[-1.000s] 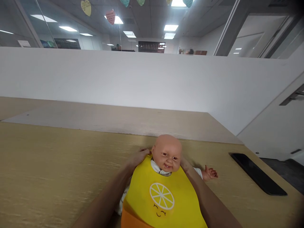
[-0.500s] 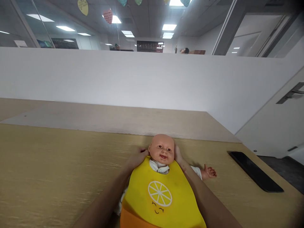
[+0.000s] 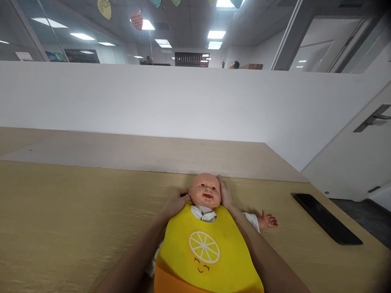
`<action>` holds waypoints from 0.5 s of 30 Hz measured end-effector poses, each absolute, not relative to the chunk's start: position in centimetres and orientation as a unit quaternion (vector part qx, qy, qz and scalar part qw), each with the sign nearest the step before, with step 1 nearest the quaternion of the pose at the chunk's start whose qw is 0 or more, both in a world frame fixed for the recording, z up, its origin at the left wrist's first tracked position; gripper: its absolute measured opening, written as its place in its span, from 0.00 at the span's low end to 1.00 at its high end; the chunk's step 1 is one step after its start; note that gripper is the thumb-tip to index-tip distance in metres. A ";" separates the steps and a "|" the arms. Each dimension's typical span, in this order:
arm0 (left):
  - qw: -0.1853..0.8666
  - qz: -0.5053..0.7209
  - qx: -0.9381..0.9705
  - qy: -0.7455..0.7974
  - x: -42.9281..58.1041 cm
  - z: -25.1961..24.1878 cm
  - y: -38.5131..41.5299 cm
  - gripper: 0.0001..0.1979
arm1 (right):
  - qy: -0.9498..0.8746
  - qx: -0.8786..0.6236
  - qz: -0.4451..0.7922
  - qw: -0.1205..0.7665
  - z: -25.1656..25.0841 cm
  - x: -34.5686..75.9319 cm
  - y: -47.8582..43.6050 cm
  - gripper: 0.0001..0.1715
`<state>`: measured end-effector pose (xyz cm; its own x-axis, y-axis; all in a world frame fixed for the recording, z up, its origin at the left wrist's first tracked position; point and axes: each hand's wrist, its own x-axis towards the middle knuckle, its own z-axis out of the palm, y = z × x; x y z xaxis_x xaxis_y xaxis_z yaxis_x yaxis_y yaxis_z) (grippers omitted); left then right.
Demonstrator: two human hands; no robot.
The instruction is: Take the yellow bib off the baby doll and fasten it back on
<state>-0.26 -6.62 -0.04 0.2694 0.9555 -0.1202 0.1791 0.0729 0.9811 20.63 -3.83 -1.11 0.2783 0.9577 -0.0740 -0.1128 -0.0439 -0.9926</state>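
A baby doll [image 3: 205, 188] lies on its back on the table, its face toward me. Over its white clothing rests a yellow bib [image 3: 180, 244] with a lemon slice and a smiling face, and an orange lower part. My left hand [image 3: 177, 204] is closed at the bib's upper left edge, beside the doll's neck, with its fingertips partly hidden. Along the other side of the head, my right hand [image 3: 225, 196] touches the doll; one finger reaches up straight and the others are hidden behind the head. The doll's small hand [image 3: 270, 220] sticks out past my right forearm.
A black phone-like slab [image 3: 326, 218] lies at the right on the wooden table [image 3: 76, 219]. Behind the table stands a white wall [image 3: 152, 101] with glass above. A door with a metal handle [image 3: 374, 118] is at the far right.
The doll's head has shifted slightly left. My right hand has come up along the side of the head, showing more of its fingers. My left hand stays by the neck.
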 end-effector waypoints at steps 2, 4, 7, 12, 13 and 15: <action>0.547 0.355 0.576 0.493 -0.3 -0.1 -6.6 0.10 | -0.384 -0.565 0.459 0.568 -0.9 20.6 -3.9 0.36; 0.549 0.355 0.569 0.498 -0.3 -0.2 -6.6 0.10 | -0.386 -0.569 0.456 0.565 -0.8 20.6 -3.9 0.36; 0.551 0.354 0.570 0.497 -0.3 -0.2 -6.6 0.10 | -0.377 -0.572 0.455 0.568 -0.9 20.5 -3.9 0.34; 0.548 0.350 0.577 0.493 -0.3 0.0 -6.7 0.11 | -0.396 -0.567 0.453 0.562 -1.6 20.7 -3.7 0.34; 0.544 0.347 0.582 0.495 -0.3 0.0 -6.7 0.12 | -0.399 -0.571 0.446 0.562 -1.8 20.8 -3.6 0.34; 0.531 0.338 0.595 0.499 -0.4 -0.1 -6.6 0.14 | -0.411 -0.581 0.427 0.558 -2.0 20.9 -3.5 0.35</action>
